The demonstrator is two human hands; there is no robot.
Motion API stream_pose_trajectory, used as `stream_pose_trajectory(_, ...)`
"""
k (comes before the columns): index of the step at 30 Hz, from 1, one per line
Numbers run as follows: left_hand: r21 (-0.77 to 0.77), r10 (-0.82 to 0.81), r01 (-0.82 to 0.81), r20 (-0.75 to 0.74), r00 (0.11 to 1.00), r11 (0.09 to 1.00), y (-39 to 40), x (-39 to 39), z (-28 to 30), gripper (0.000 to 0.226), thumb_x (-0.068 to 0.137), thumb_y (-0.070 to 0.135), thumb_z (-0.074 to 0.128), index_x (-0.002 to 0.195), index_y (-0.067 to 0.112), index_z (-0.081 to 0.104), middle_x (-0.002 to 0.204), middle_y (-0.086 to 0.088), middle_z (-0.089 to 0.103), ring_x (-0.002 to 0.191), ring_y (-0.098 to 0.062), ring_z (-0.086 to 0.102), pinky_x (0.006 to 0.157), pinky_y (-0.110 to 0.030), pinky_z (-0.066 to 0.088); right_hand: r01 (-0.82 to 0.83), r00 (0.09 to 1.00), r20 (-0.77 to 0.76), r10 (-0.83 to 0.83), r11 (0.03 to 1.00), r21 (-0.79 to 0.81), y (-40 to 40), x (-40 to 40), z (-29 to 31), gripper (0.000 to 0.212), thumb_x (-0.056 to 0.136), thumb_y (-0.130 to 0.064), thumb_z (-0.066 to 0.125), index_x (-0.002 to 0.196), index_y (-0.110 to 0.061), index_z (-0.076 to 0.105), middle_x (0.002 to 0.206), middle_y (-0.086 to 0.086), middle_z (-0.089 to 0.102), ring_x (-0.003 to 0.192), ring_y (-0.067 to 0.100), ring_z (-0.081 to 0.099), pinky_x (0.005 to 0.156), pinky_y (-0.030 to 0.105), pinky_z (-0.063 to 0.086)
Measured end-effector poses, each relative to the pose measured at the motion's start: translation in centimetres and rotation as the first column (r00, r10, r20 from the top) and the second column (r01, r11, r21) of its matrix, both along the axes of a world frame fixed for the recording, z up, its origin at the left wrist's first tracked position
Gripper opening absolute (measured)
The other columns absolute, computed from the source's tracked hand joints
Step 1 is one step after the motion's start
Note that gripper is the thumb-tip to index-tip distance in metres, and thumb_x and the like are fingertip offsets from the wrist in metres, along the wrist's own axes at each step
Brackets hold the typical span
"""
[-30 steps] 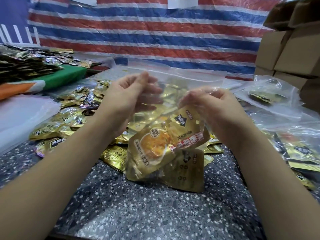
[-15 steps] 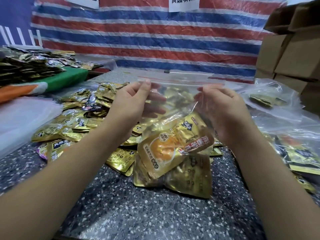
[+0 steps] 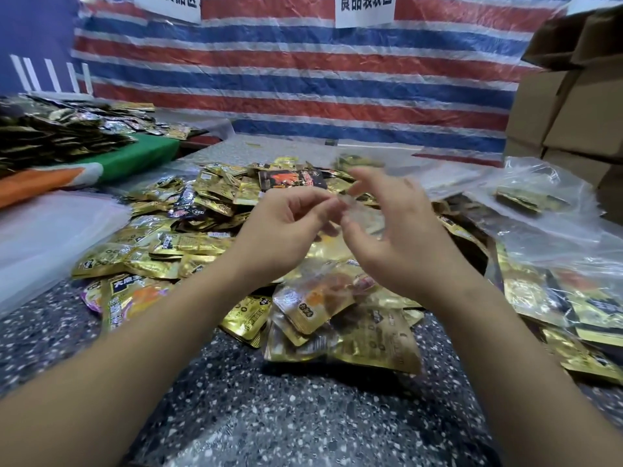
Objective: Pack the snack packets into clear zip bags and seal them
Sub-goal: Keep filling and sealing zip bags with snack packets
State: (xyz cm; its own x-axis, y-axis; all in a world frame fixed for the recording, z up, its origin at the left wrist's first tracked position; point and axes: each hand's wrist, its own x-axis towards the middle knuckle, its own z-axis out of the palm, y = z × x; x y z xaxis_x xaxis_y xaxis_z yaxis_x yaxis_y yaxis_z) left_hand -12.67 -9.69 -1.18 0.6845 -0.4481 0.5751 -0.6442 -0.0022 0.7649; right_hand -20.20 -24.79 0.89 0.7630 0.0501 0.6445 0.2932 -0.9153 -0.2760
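1. Head view, centre of frame: your left hand (image 3: 286, 230) and right hand (image 3: 401, 237) meet above the speckled table (image 3: 269, 416), both at the top edge of a clear zip bag (image 3: 340, 318).
2. Your left hand pinches the bag's top strip between thumb and forefinger. Your right hand is motion-blurred; its thumb touches the strip while the other fingers spread, and you cannot tell whether it truly grips.
3. The bag hangs just below your hands, its bottom resting on the table, with gold snack packets (image 3: 377, 335) inside.
4. A heap of loose gold packets (image 3: 188, 230) fills the middle left behind your hands.
5. At right lie more clear bags holding packets (image 3: 539, 284); cardboard boxes (image 3: 573, 106) stack in the upper right.
6. A red, white and blue striped tarp (image 3: 303, 79) spans the top.
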Motion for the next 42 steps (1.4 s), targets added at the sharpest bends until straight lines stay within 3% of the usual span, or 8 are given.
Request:
stream_pose_trajectory(6, 0.055, 0.066, -0.072, 0.1, 0.993, 0.996, 0.7, 0.8, 0.1, 0.012, 0.095, 0.013, 0.062, 0.096, 0.007, 0.072, 0.079, -0.002, 0.073, 0.071, -0.014, 0.071, 0.071, -0.032, 0.06, -0.019, 0.998, -0.064, 0.022, 0.999, 0.051, -0.3, 1.2, -0.6, 0.007, 0.096, -0.024, 0.063, 0.096, -0.018, 0.066, 0.094, -0.004, 0.061, 0.093, 0.016, 0.057, 0.095, 0.046, 0.045)
stream_pose_trajectory(8, 0.069, 0.075, -0.082, 0.104, 0.992, 0.994, 1.0, 0.9, 0.2, 0.011, 0.094, 0.013, 0.063, 0.095, 0.007, 0.072, 0.079, -0.002, 0.073, 0.071, -0.013, 0.071, 0.072, -0.034, 0.06, -0.04, 0.997, -0.058, 0.046, 0.994, 0.101, -0.3, 1.4, -0.6, 0.006, 0.095, -0.021, 0.064, 0.09, -0.018, 0.066, 0.092, -0.005, 0.061, 0.09, 0.013, 0.057, 0.091, 0.039, 0.046)
stream_pose_trajectory(10, 0.072, 0.077, -0.087, 0.129, 0.989, 0.994, 1.1, 0.8, 0.4, 0.007, 0.093, 0.015, 0.066, 0.093, 0.011, 0.072, 0.079, -0.002, 0.073, 0.07, -0.012, 0.071, 0.071, -0.034, 0.059, -0.06, 0.996, -0.061, 0.07, 0.987, 0.149, -0.2, 1.7, -0.6, 0.008, 0.095, -0.02, 0.065, 0.092, -0.015, 0.07, 0.093, -0.004, 0.065, 0.091, 0.012, 0.058, 0.085, 0.032, 0.047)
stream_pose_trajectory(13, 0.083, 0.09, -0.105, 0.163, 0.982, 0.991, 1.1, 0.7, 0.4, 0.005, 0.09, 0.013, 0.069, 0.093, 0.014, 0.073, 0.077, -0.004, 0.072, 0.069, -0.014, 0.069, 0.071, -0.041, 0.058, -0.073, 0.994, -0.07, 0.087, 0.98, 0.183, 0.0, 2.0, -0.7, 0.013, 0.096, -0.021, 0.064, 0.099, -0.014, 0.074, 0.096, -0.001, 0.069, 0.095, 0.014, 0.062, 0.087, 0.034, 0.049)
stream_pose_trajectory(25, 0.074, 0.163, -0.182, 0.205, 0.965, 0.981, 0.8, 0.5, 0.1, 0.006, 0.091, 0.014, 0.068, 0.093, 0.013, 0.074, 0.075, 0.002, 0.07, 0.07, -0.018, 0.067, 0.069, -0.044, 0.055, -0.048, 0.996, -0.056, 0.067, 0.956, 0.29, 0.5, 2.2, -1.1, 0.008, 0.095, -0.02, 0.067, 0.093, -0.013, 0.071, 0.089, -0.008, 0.066, 0.088, 0.005, 0.059, 0.073, 0.009, 0.04)
stream_pose_trajectory(32, 0.068, 0.184, -0.208, 0.258, 0.948, 0.976, 0.6, 0.3, 0.0, 0.008, 0.091, 0.01, 0.067, 0.092, 0.009, 0.074, 0.074, 0.001, 0.07, 0.069, -0.016, 0.066, 0.067, -0.041, 0.053, -0.034, 0.994, -0.084, 0.065, 0.944, 0.329, 0.8, 2.2, -1.1, 0.009, 0.095, -0.022, 0.067, 0.092, -0.014, 0.07, 0.09, -0.006, 0.068, 0.09, 0.01, 0.061, 0.079, 0.024, 0.047)
stream_pose_trajectory(37, 0.032, 0.165, -0.172, 0.164, 0.973, 0.984, 0.7, 0.2, 0.2, 0.007, 0.09, 0.009, 0.069, 0.09, 0.01, 0.076, 0.071, -0.006, 0.07, 0.066, -0.019, 0.066, 0.066, -0.041, 0.053, -0.024, 0.991, -0.112, 0.073, 0.921, 0.389, 0.7, 2.0, -0.9, 0.009, 0.093, -0.027, 0.069, 0.087, -0.02, 0.07, 0.086, -0.014, 0.067, 0.09, -0.002, 0.061, 0.076, 0.01, 0.043)
stream_pose_trajectory(42, -0.003, 0.13, -0.131, 0.125, 0.984, 0.991, 0.8, 0.0, 0.5, 0.007, 0.09, 0.006, 0.068, 0.089, 0.009, 0.074, 0.072, -0.002, 0.07, 0.065, -0.015, 0.067, 0.066, -0.037, 0.056, -0.025, 0.989, -0.124, 0.081, 0.917, 0.399, 0.9, 1.6, -0.2, 0.009, 0.093, -0.026, 0.07, 0.087, -0.018, 0.071, 0.087, -0.012, 0.068, 0.089, 0.002, 0.061, 0.074, 0.011, 0.044)
